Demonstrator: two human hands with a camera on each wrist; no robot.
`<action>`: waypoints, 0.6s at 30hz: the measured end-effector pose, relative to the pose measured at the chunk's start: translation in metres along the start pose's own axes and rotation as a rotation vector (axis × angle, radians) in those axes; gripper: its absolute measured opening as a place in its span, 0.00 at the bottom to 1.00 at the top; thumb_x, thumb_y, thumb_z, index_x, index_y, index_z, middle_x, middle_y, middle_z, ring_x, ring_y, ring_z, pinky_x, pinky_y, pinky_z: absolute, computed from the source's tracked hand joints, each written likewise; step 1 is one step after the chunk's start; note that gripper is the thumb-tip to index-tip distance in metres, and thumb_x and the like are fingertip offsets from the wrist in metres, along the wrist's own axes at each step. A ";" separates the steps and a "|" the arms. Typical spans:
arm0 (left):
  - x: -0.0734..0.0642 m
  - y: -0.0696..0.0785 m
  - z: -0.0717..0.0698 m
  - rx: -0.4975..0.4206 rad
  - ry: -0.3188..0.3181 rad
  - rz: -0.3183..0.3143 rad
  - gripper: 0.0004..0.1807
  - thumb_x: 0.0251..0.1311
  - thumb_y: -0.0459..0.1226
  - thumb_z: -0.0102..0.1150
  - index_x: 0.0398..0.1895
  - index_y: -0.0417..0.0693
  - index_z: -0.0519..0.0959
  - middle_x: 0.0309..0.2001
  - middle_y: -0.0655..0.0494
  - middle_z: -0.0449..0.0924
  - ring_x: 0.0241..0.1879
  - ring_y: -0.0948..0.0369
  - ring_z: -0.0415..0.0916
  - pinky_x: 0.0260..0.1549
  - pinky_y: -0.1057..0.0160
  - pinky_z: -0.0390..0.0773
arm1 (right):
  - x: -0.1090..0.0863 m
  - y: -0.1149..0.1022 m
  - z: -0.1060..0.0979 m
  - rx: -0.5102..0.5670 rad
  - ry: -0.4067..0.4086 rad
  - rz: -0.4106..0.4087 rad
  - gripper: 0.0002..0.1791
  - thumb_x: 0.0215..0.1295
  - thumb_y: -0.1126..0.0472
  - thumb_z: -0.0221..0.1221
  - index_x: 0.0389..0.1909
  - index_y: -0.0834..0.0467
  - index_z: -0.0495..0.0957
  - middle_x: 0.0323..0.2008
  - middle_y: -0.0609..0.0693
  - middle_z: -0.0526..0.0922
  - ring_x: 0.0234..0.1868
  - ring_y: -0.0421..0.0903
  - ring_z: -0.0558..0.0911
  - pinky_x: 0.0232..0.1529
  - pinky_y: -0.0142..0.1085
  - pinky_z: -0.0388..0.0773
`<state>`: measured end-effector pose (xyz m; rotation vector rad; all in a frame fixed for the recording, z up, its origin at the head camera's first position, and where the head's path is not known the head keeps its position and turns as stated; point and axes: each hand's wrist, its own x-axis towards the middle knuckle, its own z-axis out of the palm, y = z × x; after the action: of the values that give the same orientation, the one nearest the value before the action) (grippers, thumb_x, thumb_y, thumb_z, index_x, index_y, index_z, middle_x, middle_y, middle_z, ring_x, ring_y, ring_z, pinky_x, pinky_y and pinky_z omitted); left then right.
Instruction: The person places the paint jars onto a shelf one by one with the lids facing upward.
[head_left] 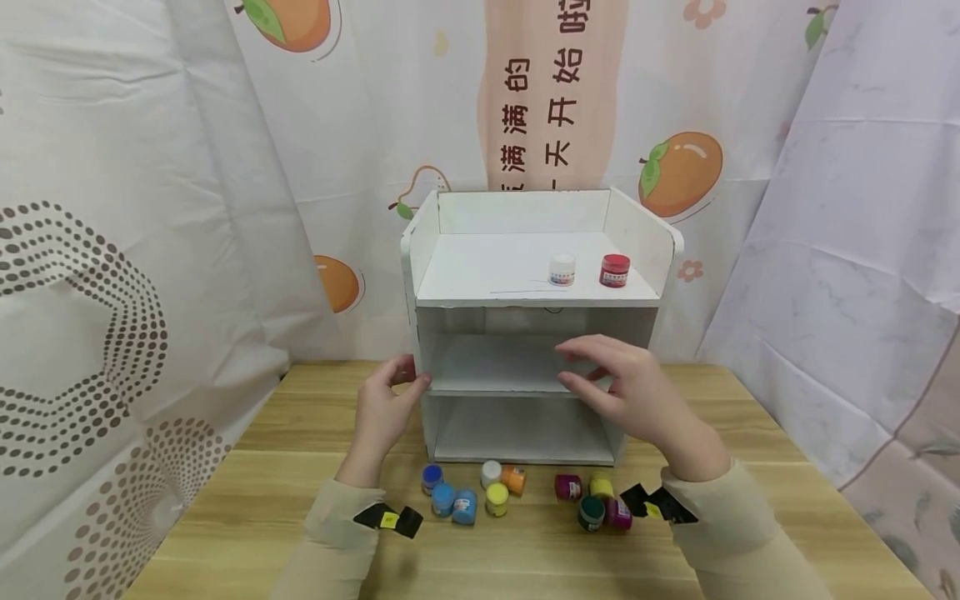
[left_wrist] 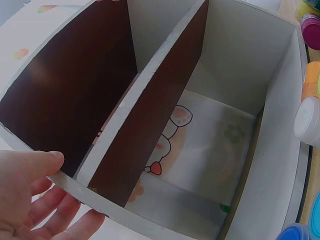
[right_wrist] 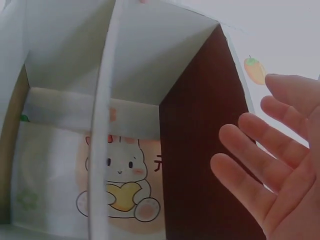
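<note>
Left hand: gripping [head_left: 386, 408] the left side panel's front edge, thumb on the inner side and fingers on the outer.
Right hand: raised [head_left: 626, 387] before the shelf's right half, thumb and fingers parted and holding nothing; whether it touches the unit cannot be told.
Shelf unit: white [head_left: 487, 364], upright on a wood-grain table [head_left: 258, 475], with two compartments under a top board rimmed at the sides and back.
On top: a white jar [head_left: 562, 272] and a red jar [head_left: 614, 272], apart, near the front edge on the right.
Risk above: an uneven pull by the left hand alone could twist or tip the unit; with no front rim visible, both jars could slide off.
Risk below: if dragged forward, the base would probably shove the nearest jars and set them rolling.
In the way, left group: dark blue jar [head_left: 432, 477], two lighter blue jars [head_left: 464, 507], pale-lidded jar [head_left: 491, 474], orange jar [head_left: 513, 479] and yellow jar [head_left: 497, 500], close before the base.
In the way, right group: two purple jars [head_left: 567, 487], a dark green jar [head_left: 591, 513] and a yellow-green jar [head_left: 602, 485], near the right sleeve [head_left: 742, 525], which could knock them.
Behind: a curtain [head_left: 375, 117] printed with orange fruit and Chinese characters.
</note>
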<state>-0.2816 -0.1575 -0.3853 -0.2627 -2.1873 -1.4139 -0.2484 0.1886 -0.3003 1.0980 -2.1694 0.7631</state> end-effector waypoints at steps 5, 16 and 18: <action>-0.001 0.000 0.000 -0.001 -0.006 -0.009 0.18 0.65 0.40 0.69 0.55 0.44 0.82 0.49 0.51 0.84 0.51 0.53 0.81 0.46 0.49 0.82 | -0.013 0.000 0.010 -0.005 -0.038 0.049 0.19 0.62 0.63 0.71 0.54 0.54 0.83 0.50 0.45 0.85 0.44 0.46 0.85 0.38 0.38 0.85; -0.001 0.002 -0.001 -0.004 -0.008 -0.019 0.19 0.65 0.41 0.69 0.56 0.44 0.81 0.50 0.51 0.84 0.52 0.52 0.81 0.47 0.48 0.82 | -0.041 0.005 0.024 -0.047 -0.149 0.117 0.18 0.64 0.57 0.71 0.54 0.53 0.84 0.52 0.45 0.85 0.52 0.43 0.83 0.49 0.45 0.83; -0.001 0.001 -0.001 -0.004 -0.007 -0.020 0.19 0.65 0.41 0.70 0.56 0.44 0.81 0.50 0.50 0.84 0.52 0.52 0.81 0.47 0.47 0.82 | -0.046 0.007 0.024 -0.062 -0.166 0.128 0.18 0.63 0.57 0.71 0.54 0.53 0.84 0.53 0.46 0.85 0.53 0.45 0.83 0.49 0.47 0.82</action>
<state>-0.2796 -0.1575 -0.3845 -0.2477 -2.1989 -1.4301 -0.2375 0.1979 -0.3503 1.0311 -2.4053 0.6764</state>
